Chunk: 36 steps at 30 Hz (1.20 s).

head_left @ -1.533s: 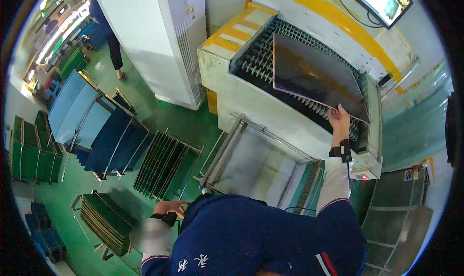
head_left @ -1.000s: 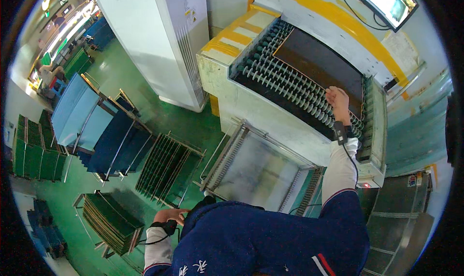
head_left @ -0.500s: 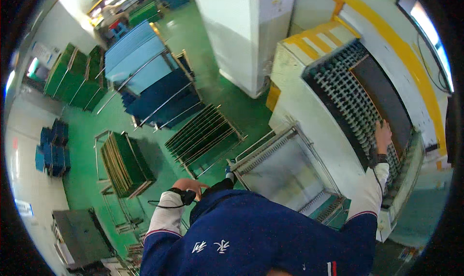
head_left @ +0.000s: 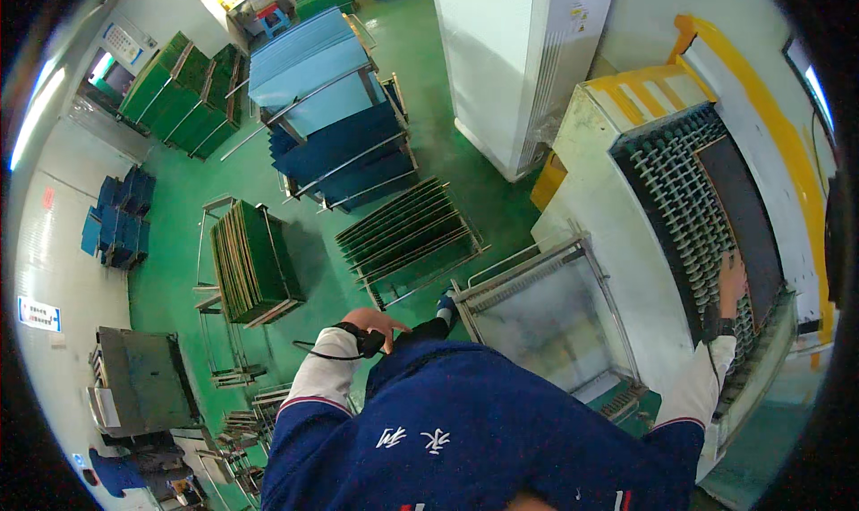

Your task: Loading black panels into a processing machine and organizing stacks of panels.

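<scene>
My right hand (head_left: pixel 732 283) reaches over a machine's roller bed (head_left: pixel 684 207), fingers stretched out and pointing away from me. It lies at the left edge of a dark flat panel with a thin brown rim (head_left: pixel 741 216), which rests on the rollers. Whether the fingertips press on the panel or the rollers is hard to see. By my left thigh hangs my left hand (head_left: pixel 374 325), fingers loosely extended with nothing visible in them. A dark strap with a cable is around each wrist.
A metal-framed rack (head_left: pixel 546 319) stands against the machine in front of me. Beyond are a rack of upright green panels (head_left: pixel 412 238), a cart with blue panels (head_left: pixel 335 117), another green panel stack (head_left: pixel 255 260) and a white cabinet (head_left: pixel 501 63). A grey box-like unit (head_left: pixel 143 377) is at left.
The view has swung leftward, so the surroundings sit further right in the picture. My right hand stays by the panel's left edge, and my left hand remains by my thigh.
</scene>
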### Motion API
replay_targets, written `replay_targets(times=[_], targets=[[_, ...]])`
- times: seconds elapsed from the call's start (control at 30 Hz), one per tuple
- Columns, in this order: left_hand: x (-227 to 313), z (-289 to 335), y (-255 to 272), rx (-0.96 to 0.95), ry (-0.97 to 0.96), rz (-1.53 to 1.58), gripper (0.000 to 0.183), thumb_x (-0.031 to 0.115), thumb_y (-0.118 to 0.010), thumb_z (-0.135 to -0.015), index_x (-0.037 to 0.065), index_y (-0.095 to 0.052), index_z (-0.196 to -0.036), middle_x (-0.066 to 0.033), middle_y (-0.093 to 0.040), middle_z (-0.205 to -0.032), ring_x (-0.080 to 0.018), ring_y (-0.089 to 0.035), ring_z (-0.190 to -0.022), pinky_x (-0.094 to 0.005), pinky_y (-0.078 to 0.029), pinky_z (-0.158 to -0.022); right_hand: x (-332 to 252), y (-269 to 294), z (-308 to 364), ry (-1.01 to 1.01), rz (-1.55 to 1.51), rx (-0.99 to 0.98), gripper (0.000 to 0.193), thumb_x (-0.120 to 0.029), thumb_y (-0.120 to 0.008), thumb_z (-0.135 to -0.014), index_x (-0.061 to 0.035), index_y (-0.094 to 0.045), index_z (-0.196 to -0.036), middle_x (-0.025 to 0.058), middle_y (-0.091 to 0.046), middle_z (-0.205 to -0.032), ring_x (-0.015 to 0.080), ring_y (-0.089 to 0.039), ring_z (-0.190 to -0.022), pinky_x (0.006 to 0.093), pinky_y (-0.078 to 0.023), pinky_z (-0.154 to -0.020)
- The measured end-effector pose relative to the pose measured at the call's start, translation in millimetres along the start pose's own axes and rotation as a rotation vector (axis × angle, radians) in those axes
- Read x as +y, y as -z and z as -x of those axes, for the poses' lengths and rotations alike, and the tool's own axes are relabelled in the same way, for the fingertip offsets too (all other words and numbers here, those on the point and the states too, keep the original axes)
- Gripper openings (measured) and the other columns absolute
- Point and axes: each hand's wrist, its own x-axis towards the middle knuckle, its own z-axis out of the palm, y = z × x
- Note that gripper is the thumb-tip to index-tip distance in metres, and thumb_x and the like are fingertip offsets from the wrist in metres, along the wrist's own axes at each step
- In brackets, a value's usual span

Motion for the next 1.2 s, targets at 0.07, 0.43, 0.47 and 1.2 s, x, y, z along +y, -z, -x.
replay_targets(times=[0.07,0.43,0.47,1.2], targets=[[-8,-18,13,-0.034,-0.039,-0.147,0.096,0.027,-0.083,-0.068,0.020,-0.032,-0.148,-0.0139,-0.066,-0.113,-0.0288,-0.061,-0.105,-0.0425,-0.049,-0.083,34,-11,5,0.113,-0.015,0.142,0.050,-0.045,-0.045,-0.097,-0.0150,-0.051,-0.136,0.0138,-0.053,-0.137,0.0353,-0.048,-0.125,0.0484,-0.038,-0.103],[-6,-10,-5,-0.024,-0.029,-0.215,0.092,0.025,-0.077,-0.075,0.021,-0.026,-0.151,-0.0113,-0.067,-0.112,-0.0259,-0.062,-0.103,-0.0419,-0.048,-0.082,-169,88,145,0.217,-1.087,-0.221,0.029,-0.022,-0.052,-0.099,0.0004,-0.065,-0.112,0.0107,-0.070,-0.104,0.0175,-0.064,-0.097,0.0297,-0.046,-0.089],[-15,-18,-6,-0.032,-0.027,-0.190,0.093,0.024,-0.079,-0.073,0.024,-0.027,-0.151,-0.0111,-0.067,-0.113,-0.0266,-0.062,-0.104,-0.0419,-0.049,-0.083,-176,82,157,0.195,-1.133,-0.304,0.027,-0.021,-0.052,-0.099,0.0000,-0.066,-0.110,0.0103,-0.070,-0.103,0.0174,-0.064,-0.097,0.0294,-0.047,-0.088],[35,32,78,0.034,-0.158,-0.542,0.074,0.032,-0.076,-0.074,0.031,-0.045,-0.141,-0.0074,-0.063,-0.119,-0.0286,-0.062,-0.102,-0.0428,-0.049,-0.079,-191,-47,511,0.189,-0.319,-1.172,0.056,-0.055,-0.046,-0.092,-0.0034,-0.066,-0.097,0.0100,-0.068,-0.081,0.0185,-0.063,-0.074,0.0323,-0.050,-0.064]])
